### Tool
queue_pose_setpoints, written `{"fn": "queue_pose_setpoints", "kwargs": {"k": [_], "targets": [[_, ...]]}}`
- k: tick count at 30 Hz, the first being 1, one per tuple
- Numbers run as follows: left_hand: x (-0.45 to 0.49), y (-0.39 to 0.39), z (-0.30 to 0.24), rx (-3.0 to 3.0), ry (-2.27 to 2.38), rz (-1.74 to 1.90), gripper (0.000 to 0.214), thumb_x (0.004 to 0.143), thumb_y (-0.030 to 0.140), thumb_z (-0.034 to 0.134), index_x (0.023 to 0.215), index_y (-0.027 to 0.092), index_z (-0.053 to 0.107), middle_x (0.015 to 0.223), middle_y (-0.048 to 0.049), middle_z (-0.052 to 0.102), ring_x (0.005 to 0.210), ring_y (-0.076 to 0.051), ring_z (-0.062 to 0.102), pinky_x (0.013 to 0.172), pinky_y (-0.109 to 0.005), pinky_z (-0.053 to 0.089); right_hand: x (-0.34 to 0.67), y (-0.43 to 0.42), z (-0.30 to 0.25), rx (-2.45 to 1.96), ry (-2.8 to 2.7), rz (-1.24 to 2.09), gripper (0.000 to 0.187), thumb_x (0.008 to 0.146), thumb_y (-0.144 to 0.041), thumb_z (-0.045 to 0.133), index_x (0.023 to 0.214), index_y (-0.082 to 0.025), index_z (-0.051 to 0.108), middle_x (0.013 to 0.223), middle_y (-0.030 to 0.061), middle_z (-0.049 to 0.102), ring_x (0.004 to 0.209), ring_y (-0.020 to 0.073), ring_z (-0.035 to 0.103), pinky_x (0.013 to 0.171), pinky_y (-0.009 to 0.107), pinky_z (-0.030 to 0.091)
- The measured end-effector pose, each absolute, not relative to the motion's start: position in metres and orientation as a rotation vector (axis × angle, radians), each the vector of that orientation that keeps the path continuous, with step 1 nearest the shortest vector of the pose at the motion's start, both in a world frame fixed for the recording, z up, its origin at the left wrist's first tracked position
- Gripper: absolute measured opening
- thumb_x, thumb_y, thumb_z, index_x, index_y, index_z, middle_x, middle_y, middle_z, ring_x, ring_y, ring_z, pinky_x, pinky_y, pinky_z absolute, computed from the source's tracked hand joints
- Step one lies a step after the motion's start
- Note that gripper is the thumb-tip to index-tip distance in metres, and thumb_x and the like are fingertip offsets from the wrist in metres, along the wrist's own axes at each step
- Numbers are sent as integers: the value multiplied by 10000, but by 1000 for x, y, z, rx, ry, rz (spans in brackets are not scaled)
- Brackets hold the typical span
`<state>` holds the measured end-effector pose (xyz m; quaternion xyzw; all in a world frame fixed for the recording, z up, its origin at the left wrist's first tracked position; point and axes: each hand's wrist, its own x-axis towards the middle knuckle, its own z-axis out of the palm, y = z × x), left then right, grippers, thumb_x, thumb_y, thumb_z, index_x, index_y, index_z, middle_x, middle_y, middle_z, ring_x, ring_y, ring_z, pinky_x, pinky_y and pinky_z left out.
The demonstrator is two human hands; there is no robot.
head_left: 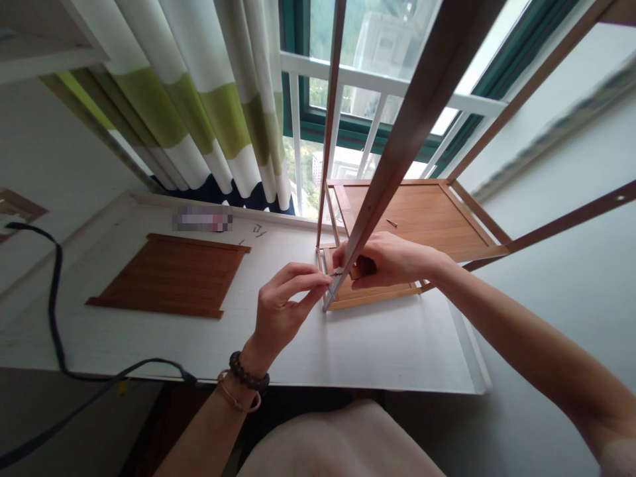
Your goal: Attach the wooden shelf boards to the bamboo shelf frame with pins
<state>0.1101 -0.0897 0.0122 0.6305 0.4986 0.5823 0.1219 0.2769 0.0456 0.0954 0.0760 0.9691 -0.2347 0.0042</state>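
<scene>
A brown wooden shelf frame stands on the white tabletop (397, 354), its near post (402, 142) slanting up across my view. My left hand (283, 298) pinches a small screw (336, 273) at the left face of that post, close to its foot. From the right, my right hand (392, 257) grips the same post, thumb and fingers on either side of it; some of its fingers are hidden behind the wood. Beside this hand are the upper shelf board (417, 202) and, below it, the lower shelf board (382, 298). Another screw (392, 223) lies on the upper board.
A loose slatted wooden panel (171, 278) lies flat at the left. Several small screws (258, 230) are scattered behind it, near a blurred packet (201, 218). A black cable (57, 318) crosses the table's left side. Curtains (199, 99) and a railed window are behind.
</scene>
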Motion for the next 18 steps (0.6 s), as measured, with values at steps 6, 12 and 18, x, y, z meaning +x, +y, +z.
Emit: {"fn": "queue_pose_setpoints", "kwargs": {"k": [6, 12, 18], "targets": [[110, -90, 6, 1713, 1412, 1698, 155, 738, 142, 618, 866, 210, 675, 879, -43, 634, 778, -135, 616, 682, -273, 545, 277, 46, 95, 214, 3043, -750, 334, 728, -232, 600, 1054, -204, 534, 667, -27, 537, 609, 102, 460, 569, 206, 313], [112, -87, 5, 1635, 1447, 1756, 118, 727, 181, 637, 838, 197, 674, 849, -40, 647, 751, -134, 623, 668, -268, 544, 277, 47, 94, 226, 3049, -733, 323, 724, -239, 604, 1039, -203, 540, 672, -29, 540, 612, 101, 463, 575, 210, 318], [115, -83, 9, 1656, 1486, 1802, 136, 706, 149, 654, 833, 198, 668, 820, -21, 650, 725, -123, 621, 638, -247, 544, 278, 46, 91, 258, 3076, -729, 391, 710, -232, 610, 1085, -208, 503, 681, -36, 562, 617, 105, 484, 584, 218, 326]]}}
